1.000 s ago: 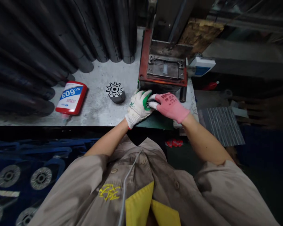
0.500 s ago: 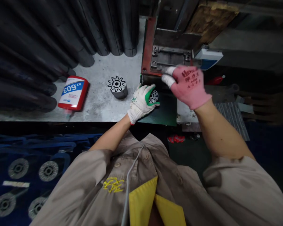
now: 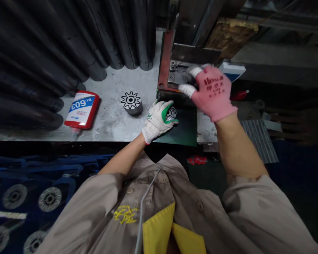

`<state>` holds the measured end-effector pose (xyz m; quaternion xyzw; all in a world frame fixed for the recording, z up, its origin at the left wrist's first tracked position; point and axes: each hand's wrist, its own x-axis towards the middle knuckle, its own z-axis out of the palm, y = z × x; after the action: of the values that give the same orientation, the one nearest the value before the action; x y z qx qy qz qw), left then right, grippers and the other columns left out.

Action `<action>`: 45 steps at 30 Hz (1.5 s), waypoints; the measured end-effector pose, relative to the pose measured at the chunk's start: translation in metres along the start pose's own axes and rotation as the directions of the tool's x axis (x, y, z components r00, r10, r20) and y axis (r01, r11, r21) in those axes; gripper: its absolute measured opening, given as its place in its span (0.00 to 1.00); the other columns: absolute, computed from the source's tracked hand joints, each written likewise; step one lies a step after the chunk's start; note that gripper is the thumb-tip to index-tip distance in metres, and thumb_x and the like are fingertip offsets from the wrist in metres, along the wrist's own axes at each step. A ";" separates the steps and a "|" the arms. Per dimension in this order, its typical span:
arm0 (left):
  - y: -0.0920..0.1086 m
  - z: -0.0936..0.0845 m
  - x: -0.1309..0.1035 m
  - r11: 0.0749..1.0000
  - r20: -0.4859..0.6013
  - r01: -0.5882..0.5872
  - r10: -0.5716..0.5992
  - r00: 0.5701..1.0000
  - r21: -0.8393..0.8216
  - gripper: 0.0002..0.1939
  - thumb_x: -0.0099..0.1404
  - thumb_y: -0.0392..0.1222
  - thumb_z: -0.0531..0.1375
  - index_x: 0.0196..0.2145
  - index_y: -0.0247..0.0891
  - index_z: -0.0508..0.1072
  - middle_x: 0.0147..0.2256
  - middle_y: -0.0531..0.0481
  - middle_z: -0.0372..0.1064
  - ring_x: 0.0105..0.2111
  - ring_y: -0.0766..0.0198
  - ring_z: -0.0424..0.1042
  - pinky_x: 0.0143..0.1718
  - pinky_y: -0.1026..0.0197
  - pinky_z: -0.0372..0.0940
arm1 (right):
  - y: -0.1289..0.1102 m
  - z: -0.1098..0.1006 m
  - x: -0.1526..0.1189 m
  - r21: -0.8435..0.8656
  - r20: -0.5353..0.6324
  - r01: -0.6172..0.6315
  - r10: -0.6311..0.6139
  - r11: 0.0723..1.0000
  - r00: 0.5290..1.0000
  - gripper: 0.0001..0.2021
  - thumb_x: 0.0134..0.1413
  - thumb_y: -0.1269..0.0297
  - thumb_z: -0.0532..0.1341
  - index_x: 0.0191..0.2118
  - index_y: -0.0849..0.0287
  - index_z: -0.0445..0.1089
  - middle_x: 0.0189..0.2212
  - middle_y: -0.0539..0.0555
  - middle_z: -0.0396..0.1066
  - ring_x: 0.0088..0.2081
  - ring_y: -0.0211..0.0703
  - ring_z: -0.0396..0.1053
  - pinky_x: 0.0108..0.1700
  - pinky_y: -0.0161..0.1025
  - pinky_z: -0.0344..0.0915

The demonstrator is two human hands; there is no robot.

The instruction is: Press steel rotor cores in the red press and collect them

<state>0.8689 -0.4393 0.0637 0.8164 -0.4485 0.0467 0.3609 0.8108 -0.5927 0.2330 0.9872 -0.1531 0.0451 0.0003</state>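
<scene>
My left hand [image 3: 160, 118], in a white glove with a green palm, curls round a slotted metal rotor core [image 3: 171, 114] at the bench edge. The core's star-patterned top shows between thumb and fingers, and its side is mostly hidden. My right hand [image 3: 210, 90], in a pink glove with whitish fingertips, is over the metal fixture [image 3: 178, 76] on the red machine base. Its thumb and forefinger are apart; the area between them is blurred, and I make out nothing held. A second rotor core [image 3: 131, 103] stands upright on the bench, left of my left hand.
A red BT-603 bottle [image 3: 82, 109] lies on the grey bench [image 3: 108, 123]. Long dark cylindrical stacks [image 3: 116, 42] fill the back left. A white-and-blue box [image 3: 233, 70] sits beyond my right hand. Blue trays [image 3: 29, 187] with round slotted parts are below the bench at left.
My right hand has moved further over the fixture, and its thumb and forefinger have spread. My left hand stays round the rotor core. The whole view has shifted slightly.
</scene>
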 end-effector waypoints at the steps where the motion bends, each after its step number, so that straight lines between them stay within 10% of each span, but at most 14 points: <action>1: 0.000 0.000 0.000 1.000 -0.002 0.006 -0.006 1.000 0.000 0.50 0.63 0.80 0.57 0.66 0.35 0.68 0.60 0.34 0.71 0.62 0.42 0.69 0.70 0.38 0.57 | 0.003 -0.002 0.007 -0.041 -0.031 -0.043 0.042 0.998 0.999 0.24 0.67 0.51 0.64 0.58 0.66 0.75 0.59 0.73 0.70 0.59 0.72 0.67 0.56 0.61 0.67; 8: 0.001 0.002 -0.001 0.999 -0.023 0.046 -0.046 0.999 0.009 0.51 0.62 0.81 0.57 0.65 0.36 0.69 0.59 0.35 0.72 0.61 0.43 0.69 0.68 0.41 0.59 | 0.013 0.019 -0.005 0.102 -0.101 0.047 -0.036 0.994 0.994 0.22 0.73 0.47 0.55 0.51 0.58 0.78 0.51 0.64 0.75 0.54 0.62 0.70 0.56 0.58 0.67; 17: 0.002 0.003 0.001 1.000 -0.014 0.023 -0.023 1.000 0.017 0.42 0.64 0.70 0.62 0.65 0.37 0.69 0.60 0.37 0.72 0.62 0.42 0.68 0.69 0.40 0.58 | -0.002 0.053 -0.040 0.095 0.332 0.280 -0.295 0.955 0.896 0.17 0.70 0.69 0.52 0.53 0.62 0.77 0.52 0.64 0.77 0.53 0.57 0.73 0.57 0.50 0.66; 23: 0.000 -0.005 -0.001 0.998 0.003 0.056 -0.056 0.998 -0.015 0.47 0.61 0.74 0.64 0.66 0.37 0.70 0.60 0.35 0.69 0.61 0.43 0.68 0.67 0.42 0.62 | 0.008 0.000 0.000 -0.033 -0.017 0.022 -0.023 0.999 1.000 0.22 0.73 0.50 0.56 0.60 0.60 0.75 0.57 0.67 0.72 0.58 0.67 0.69 0.56 0.59 0.67; 27: 0.000 -0.016 -0.001 0.998 0.047 -0.046 0.048 0.998 -0.051 0.44 0.67 0.73 0.59 0.67 0.37 0.68 0.61 0.36 0.70 0.63 0.44 0.67 0.70 0.43 0.59 | 0.015 0.004 0.022 -0.107 -0.057 -0.018 0.012 0.994 0.998 0.22 0.65 0.50 0.66 0.47 0.68 0.78 0.56 0.71 0.71 0.58 0.71 0.66 0.56 0.61 0.66; 31: 0.002 -0.015 0.000 0.998 0.053 -0.041 0.043 0.998 -0.045 0.44 0.67 0.73 0.58 0.67 0.37 0.68 0.61 0.35 0.70 0.64 0.43 0.67 0.71 0.40 0.58 | 0.016 0.019 0.000 0.094 -0.124 0.061 -0.049 0.994 0.991 0.22 0.73 0.45 0.55 0.48 0.58 0.78 0.49 0.63 0.75 0.53 0.61 0.70 0.56 0.56 0.66; 39: 0.001 -0.010 0.002 1.000 0.112 -0.006 0.009 0.994 -0.027 0.36 0.67 0.58 0.62 0.67 0.40 0.68 0.63 0.39 0.70 0.66 0.44 0.65 0.72 0.41 0.55 | -0.031 0.052 -0.050 0.013 0.345 0.211 -0.202 0.977 0.916 0.18 0.67 0.75 0.52 0.51 0.63 0.78 0.53 0.68 0.77 0.53 0.59 0.74 0.49 0.49 0.68; 45: 0.002 -0.019 0.004 0.997 0.115 -0.009 0.017 0.993 -0.074 0.37 0.62 0.57 0.67 0.64 0.41 0.71 0.63 0.43 0.72 0.65 0.44 0.67 0.73 0.39 0.55 | -0.039 0.026 -0.036 -0.024 0.451 0.297 -0.255 0.955 0.855 0.17 0.70 0.72 0.53 0.52 0.60 0.78 0.50 0.65 0.79 0.51 0.56 0.76 0.46 0.46 0.68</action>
<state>0.8744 -0.4311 0.0807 0.8010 -0.4753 -0.0149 0.3636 0.7903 -0.5448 0.2048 0.9819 -0.0078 -0.1885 0.0177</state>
